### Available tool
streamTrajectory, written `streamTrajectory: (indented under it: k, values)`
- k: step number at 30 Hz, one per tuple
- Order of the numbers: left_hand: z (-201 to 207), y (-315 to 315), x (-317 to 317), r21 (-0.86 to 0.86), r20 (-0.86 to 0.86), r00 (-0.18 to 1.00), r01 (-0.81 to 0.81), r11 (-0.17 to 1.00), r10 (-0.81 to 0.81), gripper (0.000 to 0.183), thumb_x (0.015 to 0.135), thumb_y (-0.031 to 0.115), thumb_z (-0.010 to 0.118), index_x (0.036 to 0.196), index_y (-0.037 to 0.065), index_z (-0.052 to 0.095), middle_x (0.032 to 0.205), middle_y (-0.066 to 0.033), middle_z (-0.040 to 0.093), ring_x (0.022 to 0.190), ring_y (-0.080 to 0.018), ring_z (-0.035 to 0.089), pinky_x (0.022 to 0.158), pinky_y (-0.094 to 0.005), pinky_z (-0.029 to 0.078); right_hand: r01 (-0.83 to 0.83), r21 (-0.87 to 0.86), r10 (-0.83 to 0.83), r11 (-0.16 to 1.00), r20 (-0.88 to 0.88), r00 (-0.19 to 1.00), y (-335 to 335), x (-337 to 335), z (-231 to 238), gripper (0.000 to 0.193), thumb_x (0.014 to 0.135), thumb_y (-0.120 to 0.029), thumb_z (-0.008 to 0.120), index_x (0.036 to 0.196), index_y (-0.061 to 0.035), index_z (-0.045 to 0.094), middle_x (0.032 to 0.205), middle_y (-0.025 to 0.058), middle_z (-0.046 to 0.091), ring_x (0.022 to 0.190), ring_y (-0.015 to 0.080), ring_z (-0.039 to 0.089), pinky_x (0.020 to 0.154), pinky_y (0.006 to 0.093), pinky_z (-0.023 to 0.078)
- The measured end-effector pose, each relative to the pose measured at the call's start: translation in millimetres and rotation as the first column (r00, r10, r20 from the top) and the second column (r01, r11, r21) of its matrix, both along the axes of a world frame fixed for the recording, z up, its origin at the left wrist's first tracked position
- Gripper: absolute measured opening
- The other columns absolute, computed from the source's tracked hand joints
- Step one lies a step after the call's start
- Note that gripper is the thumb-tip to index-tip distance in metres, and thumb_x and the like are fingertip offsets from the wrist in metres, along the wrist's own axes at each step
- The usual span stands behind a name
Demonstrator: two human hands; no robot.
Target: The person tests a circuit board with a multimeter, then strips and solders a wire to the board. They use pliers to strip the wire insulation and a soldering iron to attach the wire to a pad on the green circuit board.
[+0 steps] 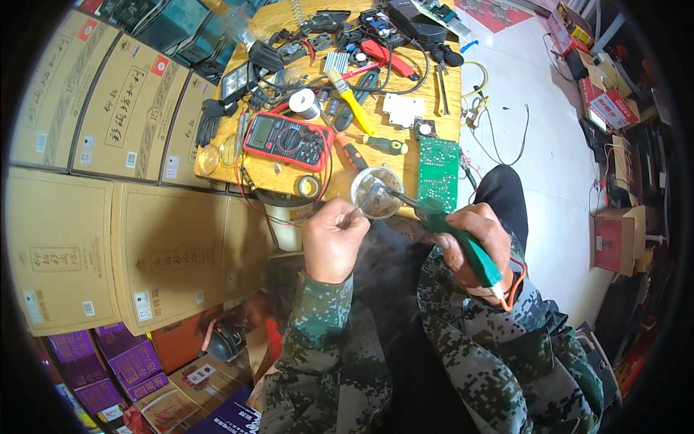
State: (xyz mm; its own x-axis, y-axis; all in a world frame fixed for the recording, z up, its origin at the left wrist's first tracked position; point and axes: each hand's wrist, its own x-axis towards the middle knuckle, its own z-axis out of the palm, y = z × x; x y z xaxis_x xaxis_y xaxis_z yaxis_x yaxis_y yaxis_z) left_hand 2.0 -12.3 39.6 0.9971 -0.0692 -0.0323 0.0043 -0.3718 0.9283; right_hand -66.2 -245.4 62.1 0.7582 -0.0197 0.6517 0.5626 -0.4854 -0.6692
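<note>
My right hand (476, 242) grips a green-handled soldering iron (486, 269), and an orange cord trails from its rear end. The iron's metal shaft points left into a small round clear tub (377, 211) at the table's near edge. Amber-brown material, likely rosin, lies inside this tub. At the tub's left rim my left hand (335, 242) is closed in a pinch on a thin wire (370, 197) that reaches over the tub. Faint smoke hangs below the hands. A green circuit board (438, 173) lies just beyond the iron, solder side up.
On the wooden table (289, 16) lie a red multimeter (285, 137), a solder spool (305, 104), a yellow-handled brush (354, 105), a screwdriver (383, 145) and a tape roll (309, 187). A white bucket (288, 226) stands under its edge. Stacked cartons (173, 253) line the left; loose wires (499, 137) cross the floor.
</note>
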Motion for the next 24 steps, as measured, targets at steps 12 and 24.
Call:
streamTrajectory:
  k: [12,24]
  values:
    - [5.3,-6.0,0.7,0.043,-0.007,1.0,-0.027,0.999,0.028,0.01,0.085,-0.006,0.069,0.08,0.002,0.066,0.068,0.0088,0.056,0.061,0.0013,0.044,0.053,-0.0205,0.032,0.012,0.008,-0.012,1.0,0.045,0.999,-0.1,-1.1,-6.6,0.038,0.08,0.002,0.084,0.114,0.0011,0.065,0.087,0.0128,0.064,0.068,0.0277,0.064,0.059,0.0368,0.053]
    - [6.4,-6.3,-0.3,0.053,-0.009,1.0,-0.03,0.998,0.03,0.009,0.086,-0.006,0.069,0.081,0.0,0.066,0.066,0.0088,0.056,0.06,0.0012,0.044,0.052,-0.0207,0.032,-0.007,0.008,0.007,1.0,0.013,1.0,0.9,-0.1,-7.4,0.04,0.082,0.001,0.084,0.117,0.0,0.064,0.087,0.0123,0.063,0.07,0.0288,0.064,0.061,0.0375,0.053]
